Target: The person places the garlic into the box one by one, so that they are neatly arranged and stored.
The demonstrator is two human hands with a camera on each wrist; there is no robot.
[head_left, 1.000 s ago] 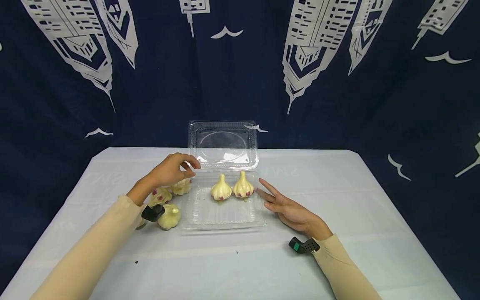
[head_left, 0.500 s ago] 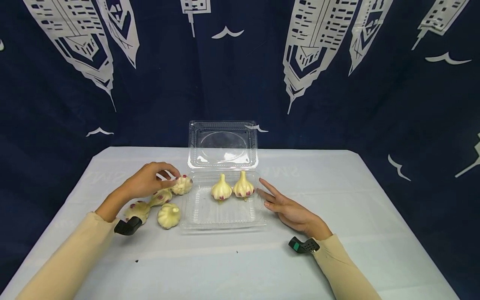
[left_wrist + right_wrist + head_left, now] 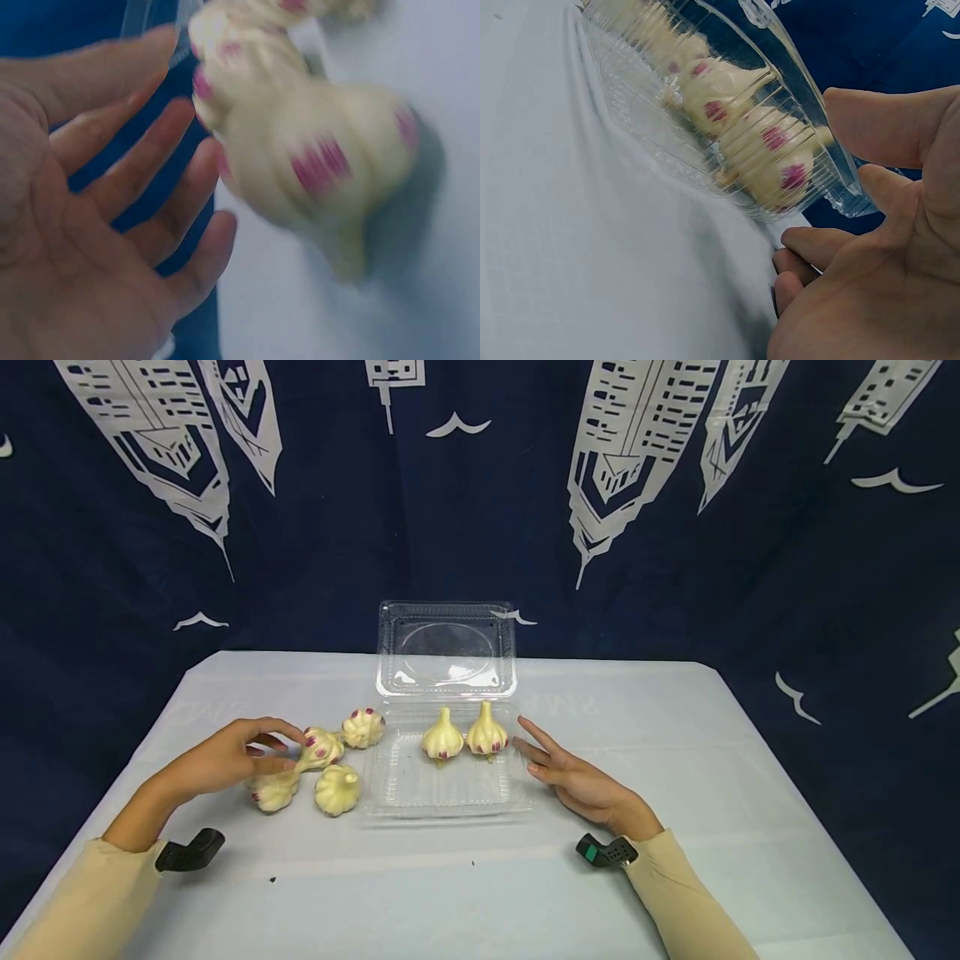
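Note:
Two garlic bulbs, one on the left (image 3: 442, 739) and one on the right (image 3: 487, 732), stand side by side at the back of a clear plastic clamshell box (image 3: 405, 789). Several more garlic bulbs (image 3: 337, 791) lie on the table left of the box. My left hand (image 3: 225, 756) hovers over the leftmost bulb (image 3: 273, 792), fingers loosely bent and holding nothing. In the left wrist view its spread fingertips are right at a purple-spotted bulb (image 3: 315, 157). My right hand (image 3: 585, 785) rests with relaxed fingers against the right side of the box.
The raised lid (image 3: 446, 647) of the box leans back near the table's far edge. A white cloth (image 3: 525, 893) covers the table, with small dark specks on it. Behind hangs a dark blue curtain (image 3: 480, 510) with white prints.
My left hand has moved left and nearer to me, from the box's back left corner past the loose bulbs, uncovering them. The right hand and the two boxed bulbs have stayed put.

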